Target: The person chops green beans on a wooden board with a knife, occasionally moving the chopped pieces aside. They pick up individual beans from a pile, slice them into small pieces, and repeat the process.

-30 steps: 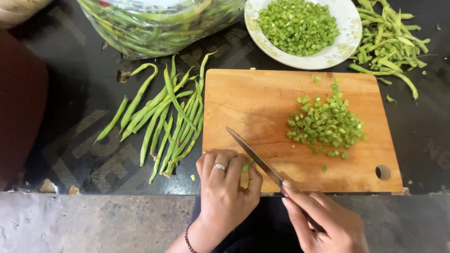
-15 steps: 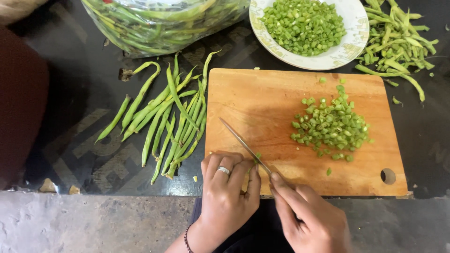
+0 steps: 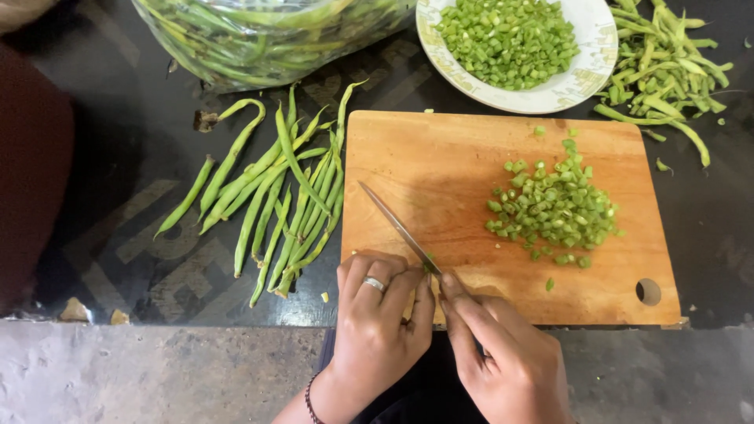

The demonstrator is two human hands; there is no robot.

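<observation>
Head view, only view. Left hand at 6 o'clock of the cutting board, fingers curled together, pinching a short green bean stub against the board edge; only a sliver of the stub shows. Ring on one finger, bracelet at the wrist. Right hand at about 5 o'clock, closed on the handle of the knife, index finger laid along the spine; the handle itself is hidden under the hand. Blade runs toward 11 o'clock, tip over bare board, heel just beside the left fingertips.

Pile of chopped bean pieces sits at 3 o'clock on the board. Whole beans lie on the dark table at 9 o'clock of the board. Plastic bag of beans at 11 o'clock. White plate of chopped beans at 1 o'clock, trimmed ends at 2 o'clock.

Judgement: stub is very short, blade is right at the fingers. Doing it well likely means knuckles forward, tips tucked, blade flat against the knuckles, small rocking cuts, tip kept on the board. If the stub gets too small to pin safely, better to discard it.
</observation>
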